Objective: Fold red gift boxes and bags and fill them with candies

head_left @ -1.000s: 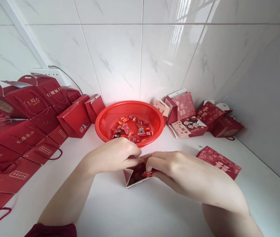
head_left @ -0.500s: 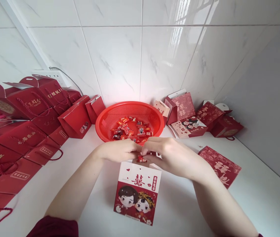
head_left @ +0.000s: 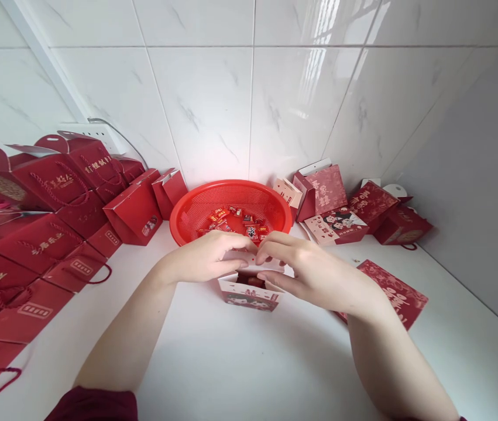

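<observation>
A small white and red box (head_left: pixel 251 300) stands open at the top on the white table, with dark red contents inside. My left hand (head_left: pixel 213 256) is at the back left of its opening, fingers bent around the raised rear flap. Opposite it, my right hand (head_left: pixel 295 266) has its fingers at the flap and the right rim, thumb over the opening. Both hands appear to hold the flap between them. Just behind them sits a red perforated basket (head_left: pixel 182 213) with wrapped candies (head_left: pixel 253 228), its front edge partly hidden by my hands.
Stacked red gift boxes (head_left: pixel 51 240) with rope handles fill the left side. More boxes (head_left: pixel 325 190) stand at the back right. A patterned red box (head_left: pixel 400 292) lies beside my right forearm. A tiled wall (head_left: pixel 209 105) rises behind the table (head_left: pixel 213 356).
The box has gone from leaning back with its front showing to standing upright, farther from me. The red candy at its opening is gone from there. My hands have moved slightly up and apart.
</observation>
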`<state>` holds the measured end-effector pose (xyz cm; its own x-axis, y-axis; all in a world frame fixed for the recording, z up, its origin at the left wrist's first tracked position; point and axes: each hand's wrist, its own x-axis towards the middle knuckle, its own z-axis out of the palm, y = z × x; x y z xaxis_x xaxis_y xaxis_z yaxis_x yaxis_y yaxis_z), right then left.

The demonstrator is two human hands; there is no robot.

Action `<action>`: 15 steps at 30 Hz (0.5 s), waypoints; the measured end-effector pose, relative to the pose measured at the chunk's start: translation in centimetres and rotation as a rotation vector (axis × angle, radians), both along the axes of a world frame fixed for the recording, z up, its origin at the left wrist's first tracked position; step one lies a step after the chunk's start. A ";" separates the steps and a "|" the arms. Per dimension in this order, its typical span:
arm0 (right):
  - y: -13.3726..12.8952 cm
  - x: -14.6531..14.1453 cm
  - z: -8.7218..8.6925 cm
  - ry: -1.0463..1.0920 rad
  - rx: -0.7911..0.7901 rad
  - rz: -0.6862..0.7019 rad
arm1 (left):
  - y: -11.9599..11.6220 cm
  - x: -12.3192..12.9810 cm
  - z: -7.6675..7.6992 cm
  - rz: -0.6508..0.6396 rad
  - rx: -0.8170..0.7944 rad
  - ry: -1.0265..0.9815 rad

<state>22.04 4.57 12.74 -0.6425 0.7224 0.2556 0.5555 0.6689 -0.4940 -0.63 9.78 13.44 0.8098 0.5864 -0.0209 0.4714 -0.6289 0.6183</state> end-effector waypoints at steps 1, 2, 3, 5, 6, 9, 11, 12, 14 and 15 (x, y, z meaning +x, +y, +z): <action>0.0 0.3 0.1 -0.004 -0.019 -0.015 | 0.0 -0.1 0.1 0.012 0.025 -0.011; -0.1 0.5 0.2 -0.019 -0.036 -0.037 | 0.0 -0.1 0.2 0.020 0.039 -0.010; -0.1 0.8 0.3 -0.047 -0.052 -0.066 | -0.1 -0.2 0.4 0.027 0.042 0.002; -0.1 1.1 0.3 -0.118 -0.092 -0.130 | -0.2 -0.5 0.5 0.047 0.031 0.043; -0.1 1.2 0.2 -0.147 -0.116 -0.155 | -0.4 -0.6 0.6 0.061 0.029 0.061; 0.0 1.4 -0.1 -0.170 -0.187 -0.178 | -1.0 -1.0 0.6 0.092 0.034 0.100; 0.1 1.3 -0.3 -0.163 -0.201 -0.158 | -1.4 -1.0 0.5 0.125 0.054 0.114; 0.2 1.3 -0.3 -0.166 -0.203 -0.141 | -1.5 -0.9 0.4 0.156 0.064 0.123; 0.5 1.1 -0.2 -0.186 -0.196 -0.121 | -1.6 -0.5 0.2 0.228 0.073 0.139; 0.6 1.1 -0.2 -0.207 -0.192 -0.117 | -1.6 -0.3 0.1 0.246 0.064 0.149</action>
<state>23.12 5.17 12.59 -0.5767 0.8167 -0.0202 0.7250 0.5002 -0.4735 -0.97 8.20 13.58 0.6343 0.7684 -0.0850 0.6967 -0.5205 0.4936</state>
